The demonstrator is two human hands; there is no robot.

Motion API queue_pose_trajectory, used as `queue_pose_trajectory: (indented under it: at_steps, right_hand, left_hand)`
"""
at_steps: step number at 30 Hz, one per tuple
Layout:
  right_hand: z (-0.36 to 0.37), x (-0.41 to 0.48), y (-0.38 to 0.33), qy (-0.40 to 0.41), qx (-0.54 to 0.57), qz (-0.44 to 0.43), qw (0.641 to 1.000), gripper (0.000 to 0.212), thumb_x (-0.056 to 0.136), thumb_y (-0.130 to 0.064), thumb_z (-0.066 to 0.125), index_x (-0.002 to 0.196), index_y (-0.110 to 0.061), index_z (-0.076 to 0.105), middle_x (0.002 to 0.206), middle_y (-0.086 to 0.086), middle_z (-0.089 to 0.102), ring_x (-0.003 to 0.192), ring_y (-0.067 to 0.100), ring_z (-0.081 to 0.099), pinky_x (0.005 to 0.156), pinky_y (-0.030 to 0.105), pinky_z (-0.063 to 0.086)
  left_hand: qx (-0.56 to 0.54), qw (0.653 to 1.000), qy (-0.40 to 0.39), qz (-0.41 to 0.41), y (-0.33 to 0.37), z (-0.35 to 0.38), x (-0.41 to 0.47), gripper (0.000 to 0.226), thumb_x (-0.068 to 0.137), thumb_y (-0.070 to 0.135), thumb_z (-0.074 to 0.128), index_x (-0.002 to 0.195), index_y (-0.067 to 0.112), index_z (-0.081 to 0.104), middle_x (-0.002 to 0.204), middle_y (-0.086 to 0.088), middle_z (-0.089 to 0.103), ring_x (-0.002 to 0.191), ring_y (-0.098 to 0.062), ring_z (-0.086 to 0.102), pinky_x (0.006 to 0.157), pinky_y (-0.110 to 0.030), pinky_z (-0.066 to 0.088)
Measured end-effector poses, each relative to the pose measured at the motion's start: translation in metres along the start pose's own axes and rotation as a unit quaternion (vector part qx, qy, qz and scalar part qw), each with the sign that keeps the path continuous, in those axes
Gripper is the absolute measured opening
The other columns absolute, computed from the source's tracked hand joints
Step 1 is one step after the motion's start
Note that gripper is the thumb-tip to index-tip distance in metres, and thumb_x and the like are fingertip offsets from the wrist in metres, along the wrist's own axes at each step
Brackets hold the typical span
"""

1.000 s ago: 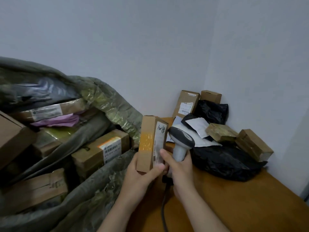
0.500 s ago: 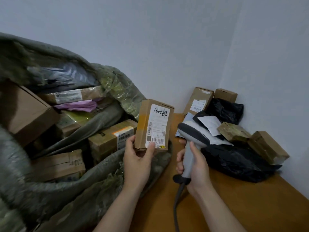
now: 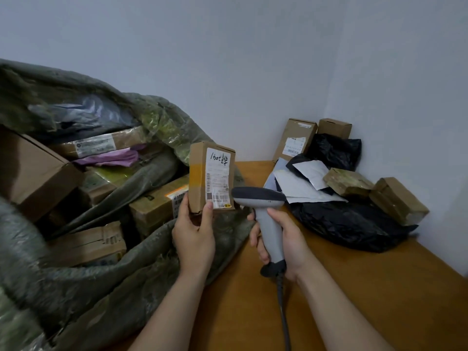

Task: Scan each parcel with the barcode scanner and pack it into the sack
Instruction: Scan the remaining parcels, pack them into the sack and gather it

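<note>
We are in a parcel-sorting room: left of our left hand [image 3: 193, 234] a sack [image 3: 63, 287] bulges with labelled boxes [image 3: 152, 209]; beyond our right hand [image 3: 287, 240], cartons [image 3: 295, 138] and black mailer bags [image 3: 349, 224] heap a wooden table [image 3: 354, 300].

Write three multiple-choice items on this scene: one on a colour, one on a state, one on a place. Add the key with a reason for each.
1. What colour is the handle of the barcode scanner?
A. Yellow
B. Red
C. Grey

2. What is the right hand doing?
A. Gripping the scanner's handle
B. Hanging open, holding nothing
C. Pressing flat on the scanner's head

3. Where is the labelled box relative to the sack?
A. Deep inside it
B. Held upright in the left hand, in front of it
C. Pinned against it by the right hand

Key: 1 C, the handle is light grey under a darker head. 2 A, its fingers wrap the handle. 3 B, thumb and fingers pinch the box's lower end, outside the sack's mouth.
</note>
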State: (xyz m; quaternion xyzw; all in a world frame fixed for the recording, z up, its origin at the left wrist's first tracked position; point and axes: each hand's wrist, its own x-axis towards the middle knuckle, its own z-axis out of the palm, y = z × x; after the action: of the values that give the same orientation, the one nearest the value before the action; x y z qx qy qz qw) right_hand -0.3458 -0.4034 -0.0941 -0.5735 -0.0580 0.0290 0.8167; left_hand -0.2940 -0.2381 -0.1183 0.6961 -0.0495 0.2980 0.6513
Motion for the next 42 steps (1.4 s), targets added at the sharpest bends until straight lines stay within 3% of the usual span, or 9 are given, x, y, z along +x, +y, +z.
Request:
queue_pose_trajectory:
  at_steps: [5,13,22,25,28,34,37,40,42]
  right_hand:
    - [-0.006,-0.001,-0.002,-0.006,-0.002,0.017,1.000,0.048,0.088,-0.047,0.060,0.107,-0.003,0.060,0.068,0.014,0.055,0.040,0.016,0.046,0.039,0.023,0.038]
    - [-0.012,-0.003,-0.003,-0.021,-0.008,0.026,0.999,0.049,0.085,-0.049,0.056,0.103,-0.003,0.060,0.067,0.013,0.055,0.038,0.014,0.045,0.038,0.023,0.038]
    - [-0.013,-0.001,-0.001,-0.035,0.000,0.025,0.999,0.047,0.086,-0.049,0.056,0.102,-0.004,0.061,0.066,0.013,0.054,0.037,0.014,0.044,0.038,0.023,0.038]
    - [-0.014,-0.001,0.000,-0.034,-0.004,0.019,0.999,0.048,0.086,-0.049,0.056,0.103,-0.004,0.061,0.066,0.013,0.054,0.038,0.014,0.045,0.039,0.023,0.039]
    - [-0.015,0.000,0.001,-0.033,-0.002,0.019,0.999,0.049,0.087,-0.049,0.056,0.106,-0.004,0.061,0.066,0.013,0.054,0.038,0.014,0.045,0.039,0.023,0.039]
    - [-0.016,0.000,0.003,-0.030,0.003,0.004,1.000,0.051,0.086,-0.045,0.059,0.115,-0.004,0.067,0.065,0.014,0.053,0.038,0.015,0.045,0.039,0.024,0.037]
    - [-0.018,0.001,0.003,-0.027,0.010,-0.002,1.000,0.053,0.085,-0.044,0.060,0.119,-0.004,0.066,0.065,0.014,0.053,0.038,0.015,0.045,0.039,0.023,0.036]
    - [-0.018,0.001,0.002,-0.028,0.016,-0.011,0.999,0.052,0.085,-0.042,0.059,0.120,-0.003,0.065,0.065,0.014,0.053,0.038,0.015,0.044,0.039,0.023,0.035]
    - [-0.019,0.001,0.002,-0.029,0.017,-0.020,0.999,0.050,0.086,-0.041,0.060,0.119,-0.004,0.066,0.066,0.014,0.053,0.038,0.015,0.044,0.039,0.023,0.035]
  left_hand:
    - [0.022,1.000,0.011,-0.007,-0.001,-0.001,0.000,0.050,0.102,0.041,0.060,0.149,0.026,0.053,0.131,0.016,0.064,0.119,0.005,0.059,0.105,-0.030,0.052]
    - [0.025,0.999,0.012,-0.016,-0.004,0.000,0.001,0.051,0.101,0.044,0.060,0.149,0.029,0.053,0.132,0.016,0.065,0.123,0.000,0.060,0.106,-0.043,0.054]
    - [0.031,0.999,0.006,-0.010,-0.005,0.001,0.002,0.054,0.100,0.045,0.060,0.151,0.028,0.051,0.135,0.017,0.063,0.125,0.001,0.059,0.107,-0.041,0.054]
    - [0.034,0.999,-0.002,-0.004,-0.005,0.001,0.002,0.053,0.099,0.042,0.064,0.149,0.028,0.053,0.133,0.017,0.064,0.123,0.003,0.059,0.106,-0.035,0.054]
    - [0.045,0.999,-0.011,0.002,-0.005,0.000,0.001,0.054,0.097,0.034,0.071,0.148,0.029,0.053,0.129,0.021,0.062,0.117,0.011,0.057,0.101,-0.022,0.051]
    - [0.027,1.000,0.003,-0.009,-0.003,-0.002,0.001,0.059,0.088,0.023,0.082,0.138,0.029,0.051,0.122,0.030,0.058,0.115,0.016,0.056,0.094,-0.014,0.049]
    - [0.002,1.000,0.018,-0.014,0.003,-0.002,0.000,0.057,0.086,0.017,0.084,0.129,0.028,0.047,0.118,0.022,0.062,0.105,0.008,0.065,0.082,-0.011,0.054]
    - [-0.016,0.999,0.034,0.010,0.008,-0.002,-0.002,0.054,0.088,0.017,0.081,0.128,0.024,0.045,0.110,0.006,0.068,0.091,-0.006,0.070,0.074,-0.018,0.056]
    - [-0.012,0.999,0.038,0.036,0.011,-0.002,-0.005,0.050,0.091,0.020,0.078,0.129,0.024,0.045,0.103,0.006,0.068,0.082,-0.008,0.068,0.070,-0.021,0.054]
